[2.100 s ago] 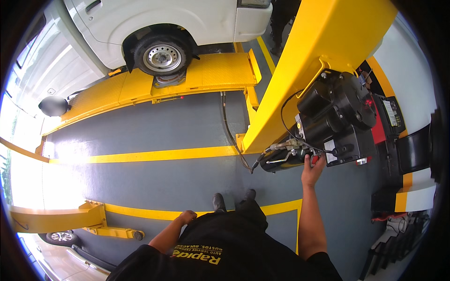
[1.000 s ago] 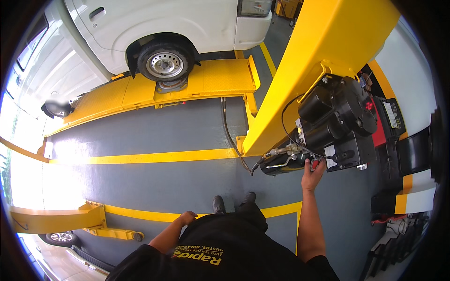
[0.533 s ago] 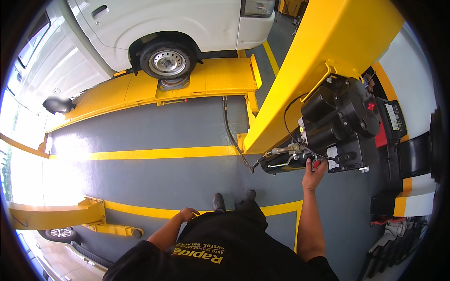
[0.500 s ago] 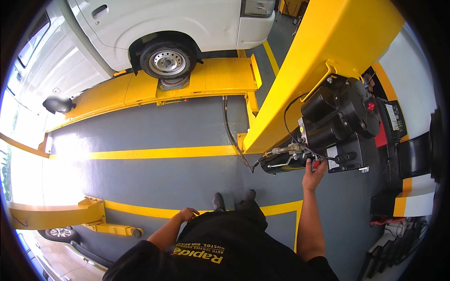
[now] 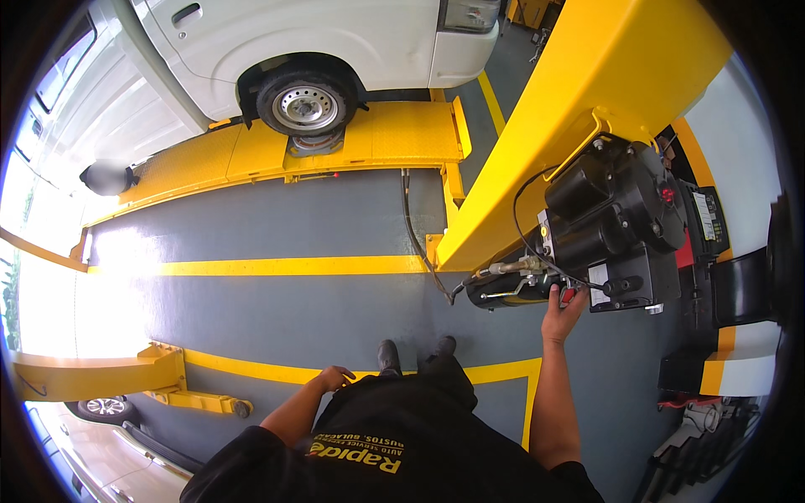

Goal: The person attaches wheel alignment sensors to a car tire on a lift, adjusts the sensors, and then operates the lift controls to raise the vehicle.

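At the right, my right hand (image 5: 563, 316) is closed around a red-handled lever (image 5: 568, 295) on the lower side of a black hydraulic power unit (image 5: 587, 239). The unit is fixed to a thick yellow lift post (image 5: 579, 109). A metal lever (image 5: 507, 294) and hose fittings sit just left of that hand. My left hand (image 5: 337, 378) hangs beside my waist, holding nothing that I can see, its fingers loosely extended. Ahead, a white van (image 5: 369, 42) rests with its wheel (image 5: 306, 107) on a yellow ramp (image 5: 402, 134).
A black hose (image 5: 411, 218) runs from the ramp down to the unit. Another person (image 5: 109, 178) shows at the far left by the ramp. A yellow lift arm (image 5: 197, 401) and a light-coloured car (image 5: 92, 444) are at the lower left. Black equipment (image 5: 742, 281) lines the right wall.
The view has shifted slightly. My right hand stays on the red-handled lever, and my left hand keeps its place by my waist.
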`<state>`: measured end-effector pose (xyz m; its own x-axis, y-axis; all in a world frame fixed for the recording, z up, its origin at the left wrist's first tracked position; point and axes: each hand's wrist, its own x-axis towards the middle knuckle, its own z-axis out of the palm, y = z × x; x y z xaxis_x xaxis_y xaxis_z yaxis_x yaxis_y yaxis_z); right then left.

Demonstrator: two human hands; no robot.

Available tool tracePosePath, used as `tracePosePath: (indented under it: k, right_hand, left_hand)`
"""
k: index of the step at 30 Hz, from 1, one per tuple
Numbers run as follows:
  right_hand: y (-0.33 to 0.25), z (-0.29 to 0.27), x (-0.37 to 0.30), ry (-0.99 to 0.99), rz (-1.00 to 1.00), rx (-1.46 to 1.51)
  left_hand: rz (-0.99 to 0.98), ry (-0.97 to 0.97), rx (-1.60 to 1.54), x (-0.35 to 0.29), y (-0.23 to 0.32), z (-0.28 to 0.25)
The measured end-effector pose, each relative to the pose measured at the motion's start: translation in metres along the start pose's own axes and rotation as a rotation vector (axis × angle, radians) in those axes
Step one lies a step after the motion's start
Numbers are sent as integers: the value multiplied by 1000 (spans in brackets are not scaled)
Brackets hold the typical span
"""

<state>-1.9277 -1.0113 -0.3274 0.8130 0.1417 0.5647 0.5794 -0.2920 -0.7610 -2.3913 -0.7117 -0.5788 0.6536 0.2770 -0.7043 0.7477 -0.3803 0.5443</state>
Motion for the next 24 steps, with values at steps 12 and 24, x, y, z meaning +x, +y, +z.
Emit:
tracePosePath:
  k: [12, 24]
  right_hand:
    - [-15, 33, -3, -3, -99, 59]
    - [-2, 12, -1, -25, -28, -44]
  left_hand:
    - [322, 42, -390, -9, -35, 44]
    - [-27, -71, -209, -5, 31, 36]
